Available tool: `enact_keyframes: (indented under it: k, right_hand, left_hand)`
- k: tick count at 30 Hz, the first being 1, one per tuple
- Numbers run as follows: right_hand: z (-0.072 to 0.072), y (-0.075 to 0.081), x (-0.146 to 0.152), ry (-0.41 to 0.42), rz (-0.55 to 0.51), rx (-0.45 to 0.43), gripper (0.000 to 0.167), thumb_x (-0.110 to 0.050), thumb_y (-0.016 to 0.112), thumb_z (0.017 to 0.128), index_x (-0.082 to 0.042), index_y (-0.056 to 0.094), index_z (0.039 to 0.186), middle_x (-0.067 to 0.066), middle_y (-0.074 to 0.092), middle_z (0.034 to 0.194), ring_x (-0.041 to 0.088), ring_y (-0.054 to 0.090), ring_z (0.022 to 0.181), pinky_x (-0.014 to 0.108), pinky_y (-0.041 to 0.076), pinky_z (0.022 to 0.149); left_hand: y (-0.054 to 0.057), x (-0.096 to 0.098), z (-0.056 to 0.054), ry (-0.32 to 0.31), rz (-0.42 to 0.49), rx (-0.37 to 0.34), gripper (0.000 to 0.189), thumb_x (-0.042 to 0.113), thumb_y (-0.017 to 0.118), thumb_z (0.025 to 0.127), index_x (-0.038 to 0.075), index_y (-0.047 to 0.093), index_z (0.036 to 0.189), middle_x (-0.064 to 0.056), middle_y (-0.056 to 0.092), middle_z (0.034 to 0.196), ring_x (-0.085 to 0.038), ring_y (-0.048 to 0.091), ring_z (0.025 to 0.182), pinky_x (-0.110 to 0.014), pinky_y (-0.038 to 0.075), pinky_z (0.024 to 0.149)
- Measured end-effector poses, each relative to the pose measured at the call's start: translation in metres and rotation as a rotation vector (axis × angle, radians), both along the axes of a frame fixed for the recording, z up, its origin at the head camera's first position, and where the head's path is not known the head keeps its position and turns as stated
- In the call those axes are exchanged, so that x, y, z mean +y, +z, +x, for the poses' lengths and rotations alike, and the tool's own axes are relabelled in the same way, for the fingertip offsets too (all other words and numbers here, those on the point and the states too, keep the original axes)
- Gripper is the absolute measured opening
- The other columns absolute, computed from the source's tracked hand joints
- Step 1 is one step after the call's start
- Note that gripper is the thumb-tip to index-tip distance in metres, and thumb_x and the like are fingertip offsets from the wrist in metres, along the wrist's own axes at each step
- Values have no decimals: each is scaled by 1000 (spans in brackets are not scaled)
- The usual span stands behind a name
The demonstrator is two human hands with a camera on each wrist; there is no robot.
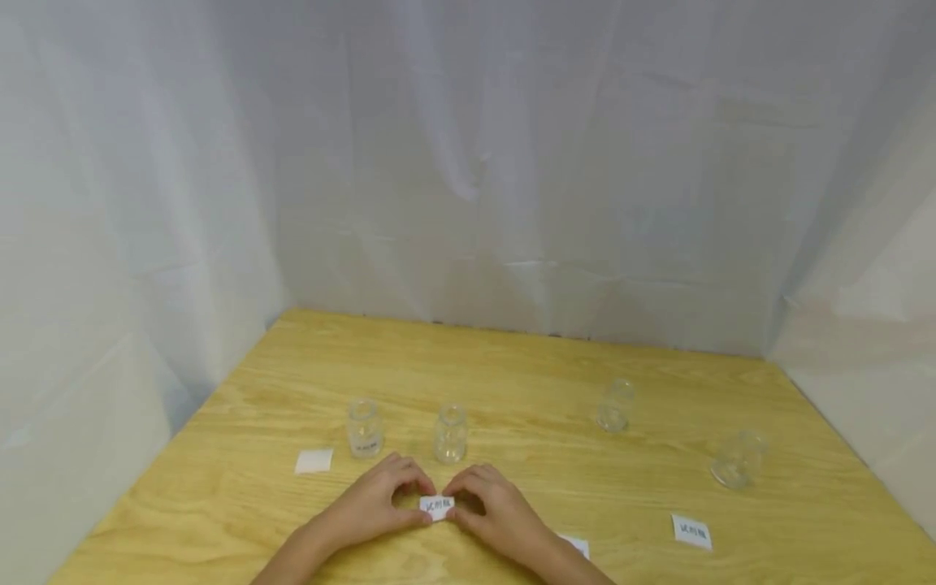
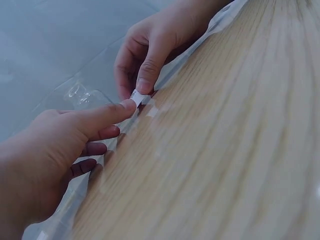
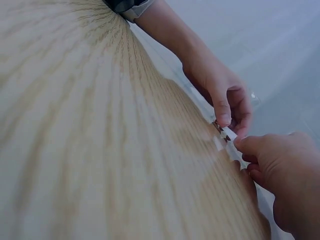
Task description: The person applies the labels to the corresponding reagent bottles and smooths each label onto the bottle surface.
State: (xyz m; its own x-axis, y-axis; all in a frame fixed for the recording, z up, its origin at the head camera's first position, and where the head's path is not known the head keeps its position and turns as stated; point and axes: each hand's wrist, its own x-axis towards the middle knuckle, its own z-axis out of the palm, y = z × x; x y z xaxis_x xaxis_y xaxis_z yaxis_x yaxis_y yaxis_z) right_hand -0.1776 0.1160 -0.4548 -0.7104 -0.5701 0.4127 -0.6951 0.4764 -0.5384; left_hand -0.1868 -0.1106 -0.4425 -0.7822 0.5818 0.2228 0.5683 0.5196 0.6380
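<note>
A small white label (image 1: 437, 507) with dark handwritten characters is held between both hands near the table's front. My left hand (image 1: 373, 502) pinches its left end between thumb and fingers, and my right hand (image 1: 499, 510) pinches the right end the same way. Both wrist views show the label (image 2: 135, 98) gripped at its two ends. Just beyond the hands stands a clear glass bottle (image 1: 450, 436), apart from them. To its left, another upright glass bottle (image 1: 365, 426) has similar handwriting low on its front.
Farther right are two more clear glass bottles, one (image 1: 616, 408) toward the back and one (image 1: 738, 461) nearer the right edge. A blank-looking white card (image 1: 314, 461) lies at left, and a written label (image 1: 691, 531) at right. The right forearm partly covers another white piece (image 1: 579, 545).
</note>
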Motion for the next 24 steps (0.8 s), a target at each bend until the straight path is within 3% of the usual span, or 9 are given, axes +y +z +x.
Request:
enact_keyframes:
  k: [4,8,13,18,24]
  right_hand:
    - [1,1,-1,-14,-26,-8,20,-18,69,84,-14,63,102,-8,58,101,7,52,92,23,46,80]
    - [1,1,-2,-24,-68,-28,23,-7,72,79,-11,64,100,-6,59,97,8,53,88,23,47,76]
    - [-1,-1,-3,-14,-183,-151,25,3,70,77,-7,63,99,-2,59,93,9,57,84,23,49,73]
    - [1,4,-6,-35,-267,-234,25,9,67,77,-4,62,97,4,59,90,16,60,78,24,50,67]
    - [14,30,-10,-78,-290,-275,21,15,62,77,4,62,94,13,61,84,27,60,76,26,50,68]
  left_hand:
    - [1,1,1,-7,66,-57,24,34,73,78,20,63,96,12,52,87,-8,47,80,-25,44,70]
    - [2,2,0,-20,142,-162,19,22,72,79,16,64,96,7,54,84,-11,49,76,-25,45,66]
    - [2,2,-1,-4,207,-264,15,21,68,84,14,66,96,3,57,83,-13,51,73,-25,45,62]
    - [2,3,-1,-8,255,-303,16,21,68,84,12,67,97,2,60,84,-14,53,74,-25,45,63]
    - [5,4,-1,-41,308,-304,17,17,67,84,8,67,99,2,64,89,-12,56,78,-25,45,67]
